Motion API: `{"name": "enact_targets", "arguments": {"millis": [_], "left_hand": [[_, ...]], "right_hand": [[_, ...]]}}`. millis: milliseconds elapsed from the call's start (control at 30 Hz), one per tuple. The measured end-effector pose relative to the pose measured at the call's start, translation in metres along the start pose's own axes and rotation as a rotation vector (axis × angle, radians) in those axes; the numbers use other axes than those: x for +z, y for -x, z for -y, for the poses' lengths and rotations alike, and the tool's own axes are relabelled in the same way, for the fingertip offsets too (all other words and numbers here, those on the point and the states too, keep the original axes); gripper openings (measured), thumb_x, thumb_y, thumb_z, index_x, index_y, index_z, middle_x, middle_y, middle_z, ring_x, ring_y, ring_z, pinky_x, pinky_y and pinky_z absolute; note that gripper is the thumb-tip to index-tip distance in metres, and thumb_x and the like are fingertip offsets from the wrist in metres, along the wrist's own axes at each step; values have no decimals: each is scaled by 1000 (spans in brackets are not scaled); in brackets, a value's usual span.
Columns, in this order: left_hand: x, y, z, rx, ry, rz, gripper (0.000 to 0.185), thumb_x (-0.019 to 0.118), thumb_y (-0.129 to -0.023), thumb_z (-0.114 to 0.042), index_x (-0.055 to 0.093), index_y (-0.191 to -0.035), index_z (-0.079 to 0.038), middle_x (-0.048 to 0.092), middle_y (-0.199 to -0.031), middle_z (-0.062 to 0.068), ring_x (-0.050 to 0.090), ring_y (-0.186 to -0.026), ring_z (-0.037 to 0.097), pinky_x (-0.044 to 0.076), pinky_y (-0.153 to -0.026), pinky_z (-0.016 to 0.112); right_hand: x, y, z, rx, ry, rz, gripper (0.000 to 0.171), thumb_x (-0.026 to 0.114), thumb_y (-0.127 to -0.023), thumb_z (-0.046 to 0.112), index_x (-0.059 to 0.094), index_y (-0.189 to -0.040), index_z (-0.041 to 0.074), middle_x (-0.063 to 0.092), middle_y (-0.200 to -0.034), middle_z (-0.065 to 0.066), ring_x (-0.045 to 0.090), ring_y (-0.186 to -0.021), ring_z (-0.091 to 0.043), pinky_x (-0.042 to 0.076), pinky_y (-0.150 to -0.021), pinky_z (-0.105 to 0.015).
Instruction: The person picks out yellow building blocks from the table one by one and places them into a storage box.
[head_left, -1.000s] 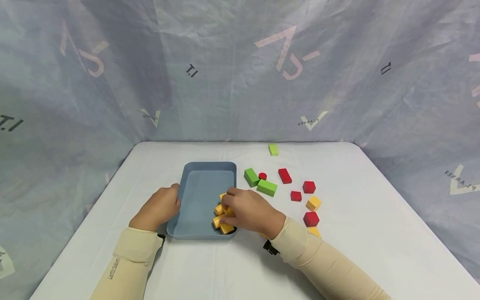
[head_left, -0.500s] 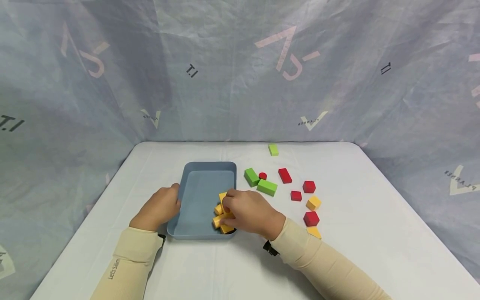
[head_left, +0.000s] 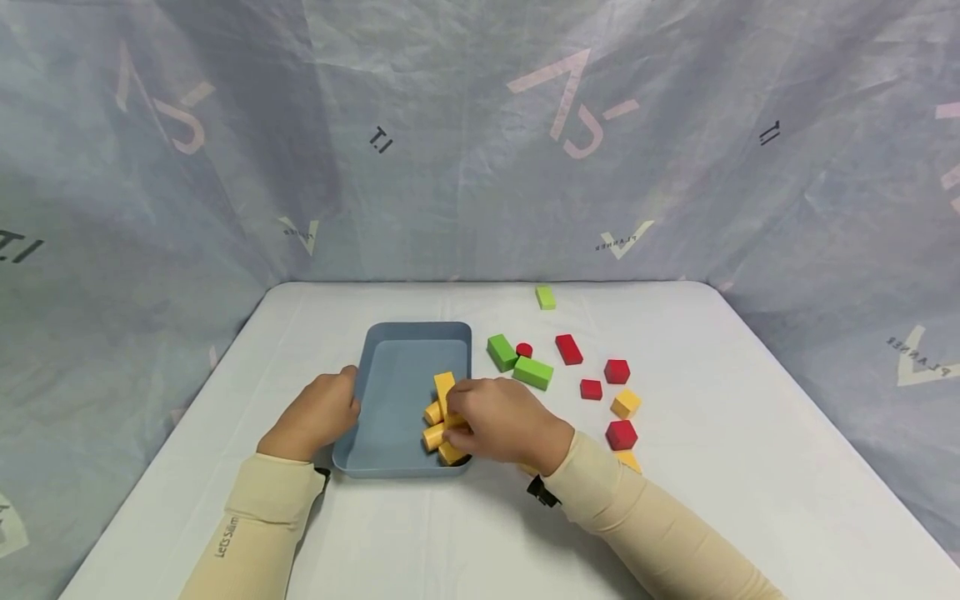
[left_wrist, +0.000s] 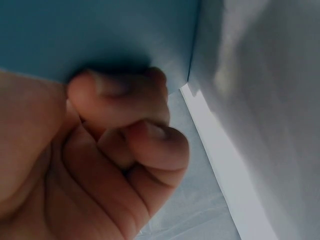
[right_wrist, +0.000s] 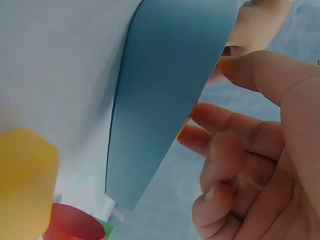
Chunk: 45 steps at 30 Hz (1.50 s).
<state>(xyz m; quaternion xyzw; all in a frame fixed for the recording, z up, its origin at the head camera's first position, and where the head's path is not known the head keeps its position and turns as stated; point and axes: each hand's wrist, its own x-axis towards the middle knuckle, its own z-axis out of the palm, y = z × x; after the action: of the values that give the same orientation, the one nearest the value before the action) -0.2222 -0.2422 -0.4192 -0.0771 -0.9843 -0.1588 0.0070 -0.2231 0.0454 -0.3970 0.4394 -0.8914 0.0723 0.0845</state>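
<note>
Nearest, the right hand (head_left: 501, 421) is seen with fingers curled over smooth yellow blocks (head_left: 441, 417), cylinders and a bar, piled in the near right corner of a shallow blue tray (head_left: 397, 367); an actual pinch cannot be told. The tray's left wall is pressed by the curled left hand (head_left: 318, 414). Farther right, matte green blocks (head_left: 532, 372) and red blocks (head_left: 617, 372) are scattered on the white-clothed tabletop (head_left: 750, 467).
</note>
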Motion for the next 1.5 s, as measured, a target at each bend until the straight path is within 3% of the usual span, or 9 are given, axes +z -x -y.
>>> {"name": "enact_targets", "arguments": {"millis": [167, 300, 400, 900, 1500], "left_hand": [[0, -1, 0, 6, -8, -4, 39, 58, -96, 0, 52, -130, 18, 70, -101, 28, 65, -80, 24, 55, -68, 42], [-1, -1, -1, 13, -6, -8, 38, 58, -95, 1, 53, -129, 18, 71, -98, 26, 63, -77, 23, 54, -66, 41], [-2, 0, -1, 16, -1, -11, 36, 57, -95, 1, 53, -127, 17, 71, -96, 25, 62, -75, 23, 53, -65, 40], [0, 0, 1, 23, -2, -26, 35, 58, -96, 1, 54, -126, 17, 71, -94, 26, 62, -73, 22, 53, -63, 40], [-2, 0, 0, 18, 6, -6, 36, 58, -96, 1, 53, -127, 18, 70, -93, 24, 61, -73, 22, 52, -63, 39]], "right_hand": [[2, 1, -5, 28, 55, 32, 39, 73, -93, 47, 76, -121, 20, 60, -140, -5, 55, -55, -6, 46, -54, -20], [1, 1, -10, 36, 89, 27, 51, 72, -93, 50, 68, -134, 19, 55, -146, -7, 42, -43, -6, 41, -49, -20], [-1, 1, -12, 41, 98, 11, 55, 71, -94, 50, 65, -138, 18, 55, -147, -7, 41, -42, -5, 40, -48, -20], [-3, 1, -15, 40, 62, 20, 40, 71, -95, 41, 72, -126, 16, 59, -140, -8, 49, -54, -4, 49, -57, -20], [-5, 3, -15, 65, 42, 52, 38, 71, -95, 43, 73, -126, 21, 62, -133, -2, 55, -61, -6, 51, -61, -21]]}}
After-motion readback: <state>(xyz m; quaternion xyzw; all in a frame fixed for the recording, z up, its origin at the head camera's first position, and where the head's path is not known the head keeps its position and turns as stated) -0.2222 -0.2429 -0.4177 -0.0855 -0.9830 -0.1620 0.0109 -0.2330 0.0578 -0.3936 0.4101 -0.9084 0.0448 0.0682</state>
